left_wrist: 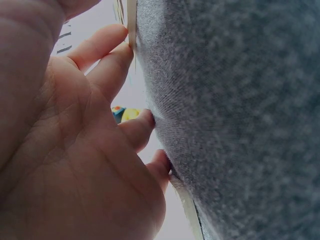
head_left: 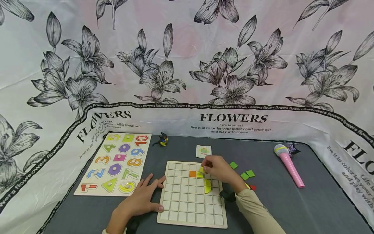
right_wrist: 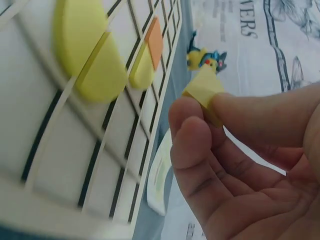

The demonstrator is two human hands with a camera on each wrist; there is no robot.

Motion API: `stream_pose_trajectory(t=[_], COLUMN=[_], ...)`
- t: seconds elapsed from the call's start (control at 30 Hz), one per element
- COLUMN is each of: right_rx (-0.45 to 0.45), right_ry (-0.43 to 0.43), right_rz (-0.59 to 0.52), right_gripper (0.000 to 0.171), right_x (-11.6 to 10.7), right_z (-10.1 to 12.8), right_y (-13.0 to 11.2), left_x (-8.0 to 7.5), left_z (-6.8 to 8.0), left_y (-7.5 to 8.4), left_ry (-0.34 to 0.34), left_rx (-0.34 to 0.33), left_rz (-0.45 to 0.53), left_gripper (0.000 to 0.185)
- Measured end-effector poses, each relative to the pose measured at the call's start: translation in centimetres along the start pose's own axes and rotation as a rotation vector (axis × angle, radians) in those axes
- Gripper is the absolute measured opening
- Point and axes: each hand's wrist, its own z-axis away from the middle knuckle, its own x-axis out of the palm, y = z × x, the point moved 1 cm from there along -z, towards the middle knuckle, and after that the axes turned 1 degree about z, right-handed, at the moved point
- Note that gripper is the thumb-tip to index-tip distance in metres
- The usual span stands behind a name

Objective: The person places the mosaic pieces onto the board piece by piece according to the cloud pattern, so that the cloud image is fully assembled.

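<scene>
Right grip, head view: right hand (head_left: 217, 169) pinches a small yellow foam piece (head_left: 201, 170) over the upper rows of the pale wooden grid board (head_left: 178, 211), just beside the orange square tile (head_left: 192, 174).
Left grip, head view: left hand (head_left: 143, 198) lies flat, fingers straight and spread, on the grey table (head_left: 277, 208), fingertips touching the board's left edge.
On the board: a yellow half-round piece (head_left: 207, 186) sits right of centre.
Around it: green square tiles (head_left: 247, 175) and a pink toy microphone (head_left: 288, 165) lie to the right, a number-and-shape puzzle board (head_left: 115, 164) to the left.
Left wrist view: fingers (left_wrist: 137, 127) press on the grey cloth.
Right wrist view: thumb and fingers (right_wrist: 192, 142) clamp the yellow piece (right_wrist: 202, 90) just off the grid board (right_wrist: 60, 165).
</scene>
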Motion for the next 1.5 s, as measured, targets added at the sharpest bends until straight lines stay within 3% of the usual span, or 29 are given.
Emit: stream_pose_trajectory(t=[0.23, 0.6, 0.77, 0.93, 1.5], right_rx=[-0.036, -0.078, -0.101, -0.146, -0.168], right_ry=[-0.052, -0.088, -0.104, -0.103, -0.063], right_rz=[-0.008, 0.029, 0.060, 0.109, 0.161], right_gripper=[0.010, 0.015, 0.018, 0.020, 0.020], right_x=[1.3, 3.0, 3.6, 4.0, 4.8], right_z=[-1.1, -3.2, -4.1, -4.6, -4.7], right_y=[-1.1, -2.4, -2.4, -2.3, -2.2], left_x=[0.7, -0.2, 0.4, 1.0, 0.7], left_z=[-0.4, 0.2, -0.1, -0.6, -0.7], left_y=[-1.2, 0.7, -0.9, -2.4, -1.9], left_ry=[-0.009, 0.001, 0.013, 0.010, -0.004], left_rx=[0.017, -0.013, 0.013, -0.004, -0.029], left_rz=[0.005, -0.007, -0.015, -0.011, -0.006], left_gripper=[0.103, 0.102, 0.105, 0.108, 0.105])
